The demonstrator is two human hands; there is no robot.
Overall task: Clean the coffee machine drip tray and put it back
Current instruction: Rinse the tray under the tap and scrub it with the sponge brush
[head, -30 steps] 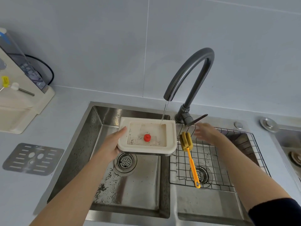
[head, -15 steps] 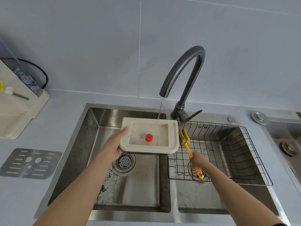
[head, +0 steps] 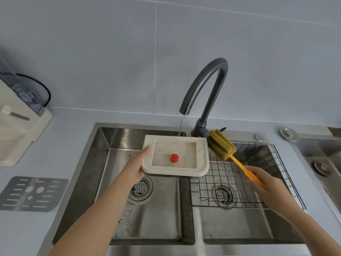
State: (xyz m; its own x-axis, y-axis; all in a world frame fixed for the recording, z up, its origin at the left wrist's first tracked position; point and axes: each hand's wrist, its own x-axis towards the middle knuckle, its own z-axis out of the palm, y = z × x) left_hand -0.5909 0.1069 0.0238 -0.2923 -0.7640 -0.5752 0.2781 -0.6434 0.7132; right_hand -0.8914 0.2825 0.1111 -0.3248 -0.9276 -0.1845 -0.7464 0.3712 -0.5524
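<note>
Over the left sink basin the drip tray (head: 175,157) sits under running water, gripped at nine o'clock by left-hand fingers (head: 145,149); right-hand fingers (head: 258,174) clasp the sponge brush (head: 221,145) at three o'clock. Scrubbing, refitting remain.

You have two hands in view, the left hand (head: 135,169) and the right hand (head: 267,185). You can count one cream drip tray (head: 202,159) with one red knob (head: 174,157) in it, and one sponge brush (head: 221,145) on an orange handle. There is one dark faucet (head: 206,85) running one thin stream of water. Count two sink basins (the right one carries one wire rack (head: 239,182)), each with one drain. On the surface lies one slotted metal grate (head: 33,194), beside one cream coffee machine (head: 16,130).
</note>
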